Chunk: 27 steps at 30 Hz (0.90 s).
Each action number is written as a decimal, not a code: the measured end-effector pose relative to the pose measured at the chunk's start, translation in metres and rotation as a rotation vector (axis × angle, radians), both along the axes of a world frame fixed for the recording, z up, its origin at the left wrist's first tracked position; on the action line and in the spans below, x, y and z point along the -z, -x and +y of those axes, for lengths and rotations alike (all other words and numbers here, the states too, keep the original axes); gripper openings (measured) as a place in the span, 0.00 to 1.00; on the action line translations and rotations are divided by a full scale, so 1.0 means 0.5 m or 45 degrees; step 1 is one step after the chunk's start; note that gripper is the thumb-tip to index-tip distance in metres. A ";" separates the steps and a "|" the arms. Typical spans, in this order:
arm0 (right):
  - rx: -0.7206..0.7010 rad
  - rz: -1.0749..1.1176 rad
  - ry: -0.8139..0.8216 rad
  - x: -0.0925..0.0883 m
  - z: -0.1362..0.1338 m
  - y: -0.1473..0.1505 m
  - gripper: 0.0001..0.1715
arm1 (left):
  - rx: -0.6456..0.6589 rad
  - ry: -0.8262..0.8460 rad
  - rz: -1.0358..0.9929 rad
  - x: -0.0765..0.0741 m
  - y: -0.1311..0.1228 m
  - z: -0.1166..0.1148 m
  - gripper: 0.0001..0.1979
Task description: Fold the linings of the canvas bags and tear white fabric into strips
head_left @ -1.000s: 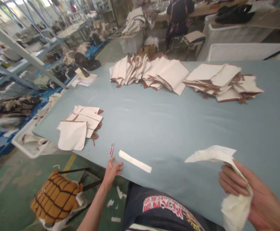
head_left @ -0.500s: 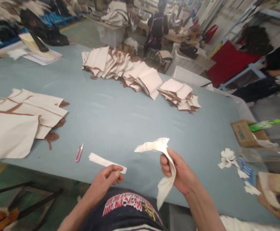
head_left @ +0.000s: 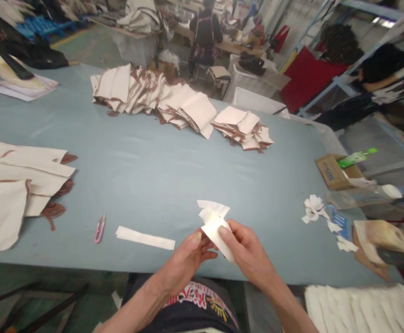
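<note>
A bunched white cloth strip point(head_left: 217, 233) is above the near part of the table, folded over with its far end fanned out. My right hand point(head_left: 250, 249) pinches it, thumb on top. My left hand point(head_left: 191, 252) meets the strip's left edge with curled fingers, some of them hidden behind the cloth. To the left, a flat white strip point(head_left: 145, 237) lies on the table. Beyond that lie pink-handled thread snips point(head_left: 100, 228), blades pointing away from me.
Cream fabric pieces with brown trim point(head_left: 45, 180) lie at the left. More folded stacks point(head_left: 188, 111) line the far edge. On the right are white scraps point(head_left: 314, 208), a cardboard box point(head_left: 330, 171) and a clear plastic bottle point(head_left: 361, 196). A person point(head_left: 205, 37) sits beyond the table.
My left hand has left the flat strip and moved right to the cloth in my right hand. The hanging cloth is now gathered and folded between both hands. The view has shifted right.
</note>
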State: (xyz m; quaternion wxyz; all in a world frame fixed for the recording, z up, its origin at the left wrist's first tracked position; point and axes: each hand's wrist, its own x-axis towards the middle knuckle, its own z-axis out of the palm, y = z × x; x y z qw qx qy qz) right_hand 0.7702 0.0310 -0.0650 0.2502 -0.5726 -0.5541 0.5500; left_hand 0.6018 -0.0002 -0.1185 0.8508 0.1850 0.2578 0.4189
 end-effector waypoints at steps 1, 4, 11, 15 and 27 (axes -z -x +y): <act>-0.021 -0.070 -0.059 0.007 -0.008 -0.007 0.28 | -0.028 0.024 0.002 -0.002 -0.012 0.002 0.25; -0.113 -0.196 -0.167 0.027 -0.031 -0.024 0.22 | -0.061 0.055 0.047 0.001 -0.033 0.007 0.25; -0.422 -0.219 -0.050 0.015 -0.047 -0.077 0.18 | 0.060 -0.111 0.917 0.081 0.013 0.012 0.34; -0.536 -0.212 0.111 -0.022 -0.034 -0.124 0.14 | -0.042 -0.273 0.967 0.059 0.016 0.052 0.16; -0.564 0.077 0.458 -0.078 0.006 -0.202 0.22 | 0.719 -0.605 0.394 0.019 -0.095 0.159 0.23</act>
